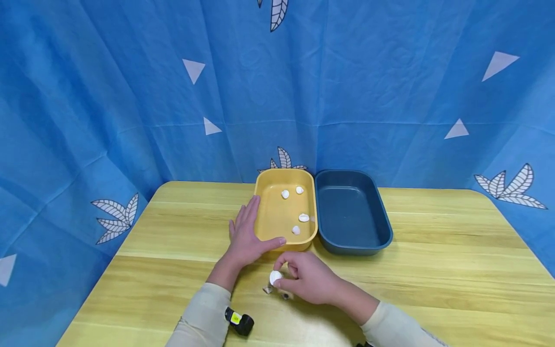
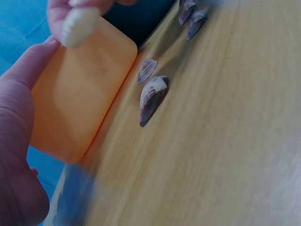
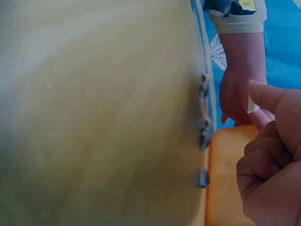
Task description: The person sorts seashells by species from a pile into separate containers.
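My right hand (image 1: 310, 279) pinches a white seashell (image 1: 275, 277) between thumb and finger, just in front of the yellow bin (image 1: 286, 246). Spread along the bin's left side and front rim, my left hand (image 1: 247, 241) touches it with straight fingers. Several white shells (image 1: 304, 218) lie inside that bin. On the table below my right hand are small dark shells (image 1: 267, 289); the left wrist view shows them as ridged brown-and-white shells (image 2: 153, 100), with a darker pair (image 2: 195, 24) farther off. The held shell (image 2: 81, 27) appears there too, partly covered by fingers.
A dark blue bin (image 1: 353, 249) stands against the yellow bin's right side, and nothing shows inside it. Both sit near the back edge of the wooden table (image 1: 442, 260). A blue patterned curtain (image 1: 368, 86) hangs behind.
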Demonstrator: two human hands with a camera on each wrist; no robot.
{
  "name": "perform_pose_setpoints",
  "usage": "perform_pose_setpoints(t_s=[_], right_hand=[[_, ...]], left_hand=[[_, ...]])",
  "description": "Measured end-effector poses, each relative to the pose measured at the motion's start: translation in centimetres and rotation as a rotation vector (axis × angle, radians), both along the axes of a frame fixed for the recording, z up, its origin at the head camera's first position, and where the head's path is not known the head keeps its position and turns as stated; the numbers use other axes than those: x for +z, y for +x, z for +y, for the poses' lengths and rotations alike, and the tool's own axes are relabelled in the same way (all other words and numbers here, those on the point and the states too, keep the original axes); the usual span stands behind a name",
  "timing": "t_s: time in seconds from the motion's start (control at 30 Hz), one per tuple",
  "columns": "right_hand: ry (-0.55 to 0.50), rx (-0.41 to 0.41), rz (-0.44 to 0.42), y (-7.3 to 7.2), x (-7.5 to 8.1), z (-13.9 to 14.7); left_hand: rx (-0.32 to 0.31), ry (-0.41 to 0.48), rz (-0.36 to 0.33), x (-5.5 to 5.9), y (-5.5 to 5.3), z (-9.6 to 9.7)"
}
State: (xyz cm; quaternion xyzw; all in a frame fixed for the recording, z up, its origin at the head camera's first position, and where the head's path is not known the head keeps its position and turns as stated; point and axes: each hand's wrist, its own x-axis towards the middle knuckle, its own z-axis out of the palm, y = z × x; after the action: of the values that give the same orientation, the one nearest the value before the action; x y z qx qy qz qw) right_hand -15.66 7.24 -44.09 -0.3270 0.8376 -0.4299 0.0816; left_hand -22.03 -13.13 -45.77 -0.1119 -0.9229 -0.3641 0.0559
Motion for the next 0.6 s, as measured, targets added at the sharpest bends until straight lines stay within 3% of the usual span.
perform_pose_setpoints(t_s=[0.3,0.6], right_hand=[[-0.082,-0.025,0.037,0.2,3.0,1.0],[-0.133,-0.1,0.081,-1.1,6.1,2.1]], left_hand=[[0.002,-0.007,-0.009,0.2,-0.1,0.0],[0.01,-0.01,-0.007,0.1,-0.1,0.0]])
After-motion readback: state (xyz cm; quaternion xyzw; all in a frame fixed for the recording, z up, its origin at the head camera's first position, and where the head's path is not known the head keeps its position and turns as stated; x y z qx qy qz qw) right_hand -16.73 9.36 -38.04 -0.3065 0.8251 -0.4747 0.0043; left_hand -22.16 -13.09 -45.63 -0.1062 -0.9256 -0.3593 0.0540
